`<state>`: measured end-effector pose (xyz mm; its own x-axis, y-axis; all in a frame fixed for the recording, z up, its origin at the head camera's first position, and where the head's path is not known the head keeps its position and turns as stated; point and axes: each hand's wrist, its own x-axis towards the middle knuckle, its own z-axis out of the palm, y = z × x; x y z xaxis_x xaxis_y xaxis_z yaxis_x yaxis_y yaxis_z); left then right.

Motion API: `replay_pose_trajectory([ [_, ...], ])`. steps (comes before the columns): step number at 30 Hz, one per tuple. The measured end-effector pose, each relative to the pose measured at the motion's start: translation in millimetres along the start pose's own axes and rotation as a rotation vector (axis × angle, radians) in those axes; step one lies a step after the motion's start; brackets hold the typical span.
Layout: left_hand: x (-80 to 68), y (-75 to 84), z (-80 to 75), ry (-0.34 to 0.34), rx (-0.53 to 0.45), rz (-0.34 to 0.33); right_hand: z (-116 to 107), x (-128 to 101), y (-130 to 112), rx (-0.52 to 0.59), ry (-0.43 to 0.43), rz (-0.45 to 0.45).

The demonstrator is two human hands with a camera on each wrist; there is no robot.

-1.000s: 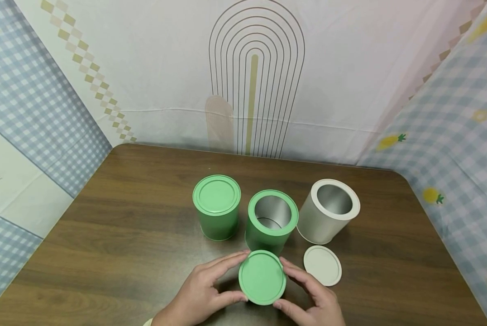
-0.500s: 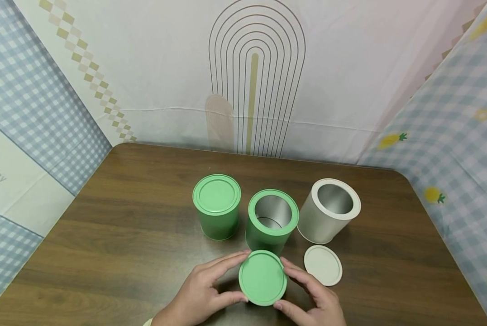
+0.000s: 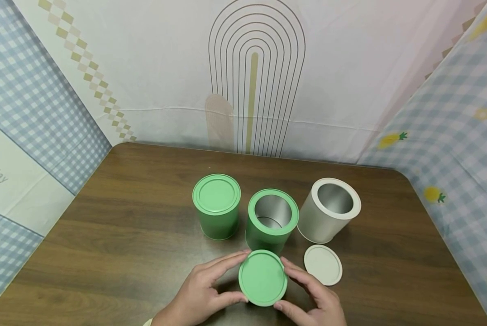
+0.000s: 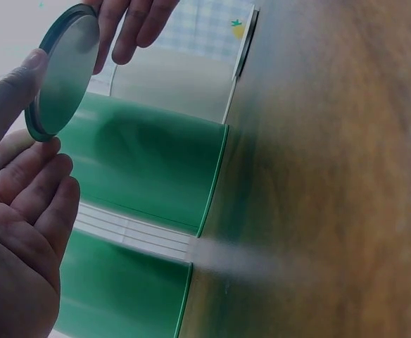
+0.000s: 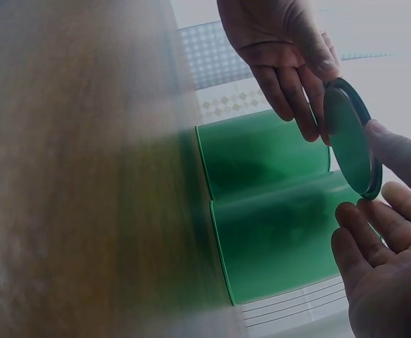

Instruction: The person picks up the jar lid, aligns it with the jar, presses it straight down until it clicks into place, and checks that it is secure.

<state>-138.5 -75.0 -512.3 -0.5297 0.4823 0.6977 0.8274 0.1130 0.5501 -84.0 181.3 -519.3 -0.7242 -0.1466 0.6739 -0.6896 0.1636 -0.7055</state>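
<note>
Both hands hold a round green lid point(image 3: 263, 278) by its rim, raised above the table in front of an open green can point(image 3: 268, 242). My left hand point(image 3: 204, 287) pinches the lid's left edge between thumb and fingers. On the opposite edge, my right hand point(image 3: 314, 296) grips it the same way. The lid's underside shows in the left wrist view, where the lid point(image 4: 68, 74) stands clear of the wood. The open can is hollow, with a bare metal inside. Left of it stands a second green can point(image 3: 219, 222) with its lid on.
An open white can point(image 3: 318, 222) stands to the right of the open green one. Its white lid point(image 3: 322, 265) lies flat on the brown wooden table point(image 3: 105, 235). Behind the table's far edge hangs a patterned cloth point(image 3: 166, 68), with checked cloth at both sides.
</note>
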Motion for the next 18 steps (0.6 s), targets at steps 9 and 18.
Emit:
replay_pose_trajectory([
  [9, -0.1, -0.2, -0.1, 0.009, 0.006, 0.013, 0.2, 0.0, -0.1, 0.02, 0.002, -0.004],
  [18, 0.3, 0.7, -0.3, 0.006, 0.016, 0.003, 0.0, 0.3, 1.2, 0.03, 0.002, -0.018],
])
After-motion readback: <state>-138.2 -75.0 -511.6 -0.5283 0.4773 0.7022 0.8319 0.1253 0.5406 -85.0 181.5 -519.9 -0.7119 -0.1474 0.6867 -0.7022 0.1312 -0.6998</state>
